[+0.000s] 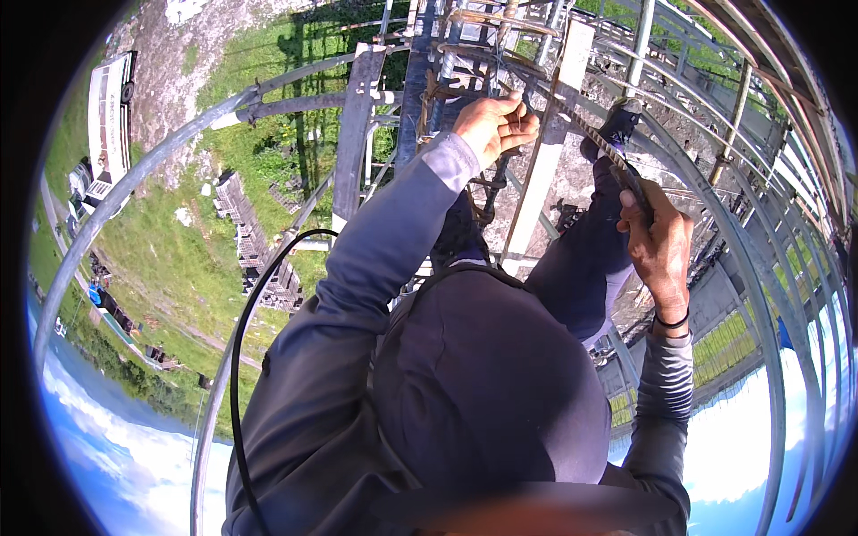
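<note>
My right hand (660, 237) is closed round the dark grip end of a ribbed steel rod (594, 136). The rod slants up and left toward a cluster of steel bars (487, 67). My left hand (498, 127) is up beside that cluster, its fingers curled and thumb bent in. Whatever lies between those fingers is too small to make out. A pale wooden plank (547, 152) runs between my two hands, and the rod's far part crosses over it.
Scaffold pipes (150, 183) curve round me on both sides. My shoe (623, 116) is among bars high above the ground. Another plank (357, 129) stands at left. A black cable (239, 357) loops by my left arm. Far below are stacked blocks (250, 237) and a truck (109, 121).
</note>
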A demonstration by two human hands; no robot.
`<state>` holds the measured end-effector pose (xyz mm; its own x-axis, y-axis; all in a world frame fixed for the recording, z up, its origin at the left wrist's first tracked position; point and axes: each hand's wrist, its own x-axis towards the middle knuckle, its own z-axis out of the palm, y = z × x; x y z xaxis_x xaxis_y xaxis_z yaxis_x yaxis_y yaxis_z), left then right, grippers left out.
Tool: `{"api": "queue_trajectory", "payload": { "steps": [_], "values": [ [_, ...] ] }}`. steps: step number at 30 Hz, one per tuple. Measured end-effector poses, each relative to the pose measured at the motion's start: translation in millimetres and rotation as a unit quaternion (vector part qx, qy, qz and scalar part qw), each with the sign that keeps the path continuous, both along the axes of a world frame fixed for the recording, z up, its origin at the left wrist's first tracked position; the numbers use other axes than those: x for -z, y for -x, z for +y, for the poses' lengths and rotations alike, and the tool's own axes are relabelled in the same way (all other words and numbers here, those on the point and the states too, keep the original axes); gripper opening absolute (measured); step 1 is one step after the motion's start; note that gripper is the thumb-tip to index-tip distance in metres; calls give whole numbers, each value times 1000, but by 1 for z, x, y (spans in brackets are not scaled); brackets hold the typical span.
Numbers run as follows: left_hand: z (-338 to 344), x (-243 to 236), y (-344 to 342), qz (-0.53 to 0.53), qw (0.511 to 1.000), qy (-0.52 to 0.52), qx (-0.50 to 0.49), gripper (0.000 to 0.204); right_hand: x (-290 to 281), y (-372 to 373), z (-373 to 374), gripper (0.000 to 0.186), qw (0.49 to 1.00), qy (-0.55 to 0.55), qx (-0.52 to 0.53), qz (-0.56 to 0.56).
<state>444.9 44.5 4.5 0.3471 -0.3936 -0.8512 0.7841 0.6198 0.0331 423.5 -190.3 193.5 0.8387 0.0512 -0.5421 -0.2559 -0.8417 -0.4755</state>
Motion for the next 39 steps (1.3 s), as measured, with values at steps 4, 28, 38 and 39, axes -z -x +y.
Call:
{"api": "queue_trajectory", "payload": {
  "steps": [4, 28, 38, 39],
  "values": [
    [-10, 1, 1, -16, 994, 65, -84, 15, 40, -7, -21, 30, 948, 271, -128, -110],
    [21, 20, -39, -364, 523, -630, 444, 59, 35, -63, -45, 36, 957, 47, -57, 279],
    [37, 28, -38, -400, 538, -609, 424, 57, 20, -24, -35, 46, 864, -127, 148, 464],
    [37, 27, -37, -396, 539, -608, 428, 58, 28, -26, -36, 50, 876, -97, 115, 459]
  ]
}}
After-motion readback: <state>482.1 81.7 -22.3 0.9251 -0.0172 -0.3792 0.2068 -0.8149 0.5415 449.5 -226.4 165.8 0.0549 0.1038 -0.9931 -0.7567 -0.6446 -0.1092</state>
